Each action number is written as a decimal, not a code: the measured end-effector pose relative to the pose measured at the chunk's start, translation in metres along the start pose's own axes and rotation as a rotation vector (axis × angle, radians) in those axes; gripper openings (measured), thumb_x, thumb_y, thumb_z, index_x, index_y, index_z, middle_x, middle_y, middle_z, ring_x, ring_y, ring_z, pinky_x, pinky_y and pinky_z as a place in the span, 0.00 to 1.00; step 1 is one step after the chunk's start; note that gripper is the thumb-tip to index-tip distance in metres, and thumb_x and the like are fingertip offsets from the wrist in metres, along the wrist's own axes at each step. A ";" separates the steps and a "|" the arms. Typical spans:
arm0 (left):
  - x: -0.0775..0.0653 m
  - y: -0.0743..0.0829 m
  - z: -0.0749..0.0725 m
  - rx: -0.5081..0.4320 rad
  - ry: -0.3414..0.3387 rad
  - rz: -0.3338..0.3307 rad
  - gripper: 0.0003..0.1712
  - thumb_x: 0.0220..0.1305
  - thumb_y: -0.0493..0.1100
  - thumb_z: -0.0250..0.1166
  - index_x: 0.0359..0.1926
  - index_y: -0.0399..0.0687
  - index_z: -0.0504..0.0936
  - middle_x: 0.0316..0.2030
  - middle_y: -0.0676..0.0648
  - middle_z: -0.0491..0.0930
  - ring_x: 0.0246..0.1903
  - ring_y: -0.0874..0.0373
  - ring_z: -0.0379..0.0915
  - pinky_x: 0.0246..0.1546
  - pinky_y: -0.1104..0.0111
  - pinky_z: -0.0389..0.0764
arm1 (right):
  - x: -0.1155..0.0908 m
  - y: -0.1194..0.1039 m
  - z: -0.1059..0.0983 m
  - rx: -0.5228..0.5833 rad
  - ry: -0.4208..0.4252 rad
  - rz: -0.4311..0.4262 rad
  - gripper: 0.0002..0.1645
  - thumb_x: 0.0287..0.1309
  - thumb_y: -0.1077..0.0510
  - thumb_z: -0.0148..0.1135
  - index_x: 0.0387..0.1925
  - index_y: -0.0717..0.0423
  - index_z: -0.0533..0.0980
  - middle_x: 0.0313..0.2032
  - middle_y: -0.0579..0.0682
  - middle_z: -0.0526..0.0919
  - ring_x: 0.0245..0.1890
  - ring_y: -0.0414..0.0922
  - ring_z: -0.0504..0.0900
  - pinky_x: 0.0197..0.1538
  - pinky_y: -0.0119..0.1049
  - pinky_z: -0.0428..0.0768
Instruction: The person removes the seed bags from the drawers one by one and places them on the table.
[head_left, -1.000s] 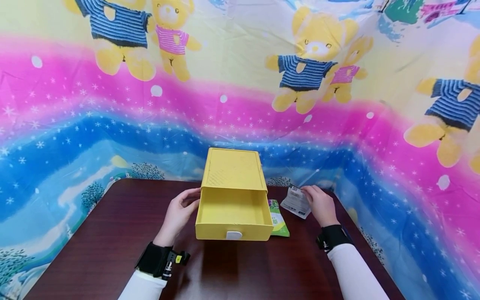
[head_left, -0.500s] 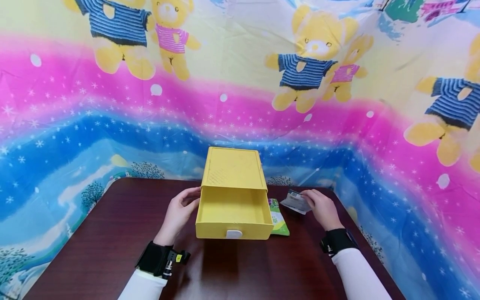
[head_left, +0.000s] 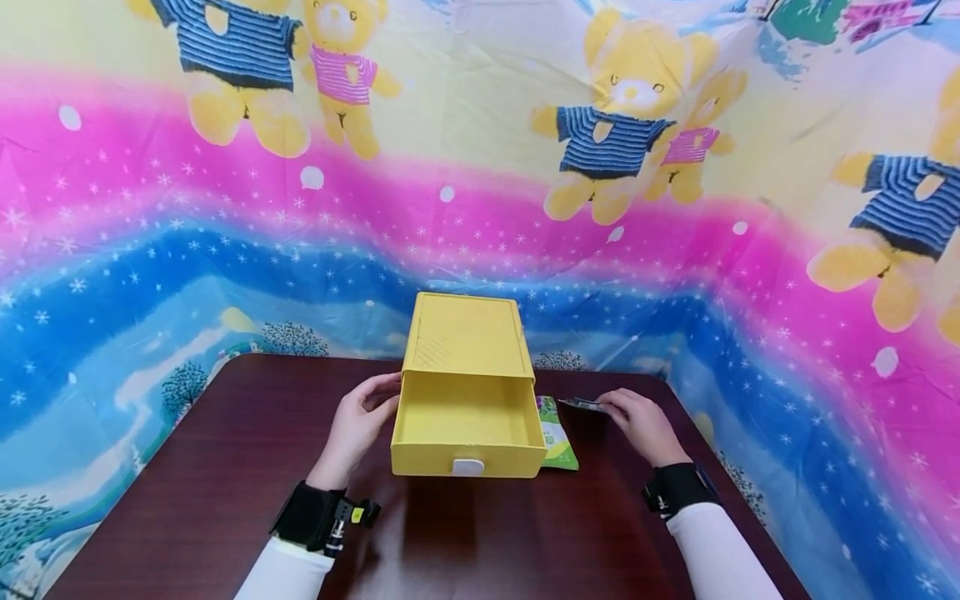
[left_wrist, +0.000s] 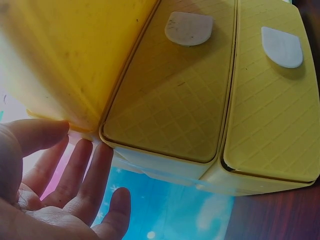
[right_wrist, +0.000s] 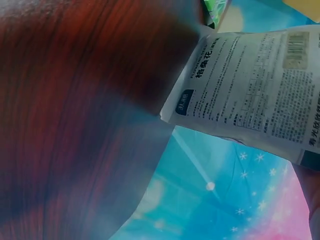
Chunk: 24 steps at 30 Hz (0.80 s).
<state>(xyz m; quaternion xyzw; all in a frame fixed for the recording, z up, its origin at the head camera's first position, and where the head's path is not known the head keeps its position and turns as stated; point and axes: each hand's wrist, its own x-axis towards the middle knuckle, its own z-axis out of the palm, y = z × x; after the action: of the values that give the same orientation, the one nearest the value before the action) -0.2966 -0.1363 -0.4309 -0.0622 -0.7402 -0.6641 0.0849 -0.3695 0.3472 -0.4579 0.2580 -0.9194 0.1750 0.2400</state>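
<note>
One packet (right_wrist: pixel 250 85) pinched in right grip (head_left: pixel 641 423), jutting leftward; left grip (head_left: pixel 360 429) loose against yellow drawer unit (left_wrist: pixel 172 100).

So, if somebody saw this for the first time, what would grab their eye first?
Probably the bright cloth printed with bears, filling the background behind the table. Then the yellow drawer unit in the middle, its top drawer pulled out and bare inside. To its right, the right hand pinches a printed packet.
</note>
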 end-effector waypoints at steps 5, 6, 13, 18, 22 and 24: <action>0.000 0.000 0.000 0.012 -0.001 -0.006 0.23 0.73 0.38 0.63 0.67 0.44 0.76 0.62 0.39 0.78 0.62 0.46 0.75 0.61 0.58 0.78 | -0.004 0.001 0.000 0.038 -0.079 0.014 0.12 0.64 0.62 0.68 0.45 0.43 0.86 0.42 0.37 0.85 0.43 0.39 0.84 0.47 0.43 0.85; 0.000 0.000 0.000 0.011 0.000 -0.010 0.23 0.73 0.38 0.63 0.67 0.44 0.76 0.62 0.39 0.78 0.62 0.46 0.75 0.61 0.58 0.78 | -0.004 0.001 0.001 0.042 -0.094 0.016 0.12 0.64 0.62 0.69 0.45 0.43 0.86 0.41 0.37 0.85 0.43 0.39 0.84 0.48 0.42 0.85; -0.001 0.003 -0.001 -0.001 -0.016 -0.009 0.24 0.73 0.39 0.63 0.68 0.45 0.75 0.64 0.39 0.76 0.63 0.46 0.75 0.62 0.56 0.77 | -0.007 0.002 0.004 0.048 -0.196 0.034 0.09 0.64 0.60 0.69 0.43 0.43 0.87 0.39 0.35 0.85 0.41 0.37 0.84 0.46 0.40 0.85; -0.002 0.003 -0.001 -0.004 -0.011 -0.012 0.24 0.73 0.39 0.63 0.68 0.44 0.76 0.63 0.39 0.77 0.63 0.46 0.75 0.62 0.57 0.77 | -0.011 0.003 0.007 0.093 -0.285 0.049 0.09 0.63 0.61 0.69 0.43 0.45 0.87 0.42 0.38 0.87 0.45 0.42 0.85 0.50 0.44 0.85; -0.002 0.003 -0.001 -0.008 -0.012 -0.012 0.24 0.73 0.38 0.63 0.68 0.44 0.76 0.64 0.39 0.76 0.63 0.47 0.75 0.62 0.57 0.77 | -0.015 0.006 0.010 0.114 -0.353 0.066 0.08 0.64 0.60 0.68 0.41 0.46 0.88 0.45 0.42 0.87 0.48 0.45 0.85 0.53 0.46 0.84; -0.002 0.002 -0.001 -0.009 -0.012 -0.011 0.24 0.73 0.38 0.63 0.68 0.44 0.76 0.64 0.39 0.76 0.63 0.47 0.75 0.62 0.57 0.77 | -0.017 0.008 0.012 0.123 -0.381 0.080 0.07 0.65 0.59 0.68 0.41 0.47 0.88 0.47 0.44 0.87 0.50 0.48 0.85 0.54 0.47 0.84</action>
<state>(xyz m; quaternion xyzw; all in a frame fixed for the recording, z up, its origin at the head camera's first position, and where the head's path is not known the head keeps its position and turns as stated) -0.2946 -0.1373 -0.4292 -0.0626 -0.7379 -0.6676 0.0763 -0.3651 0.3554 -0.4785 0.2640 -0.9452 0.1882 0.0385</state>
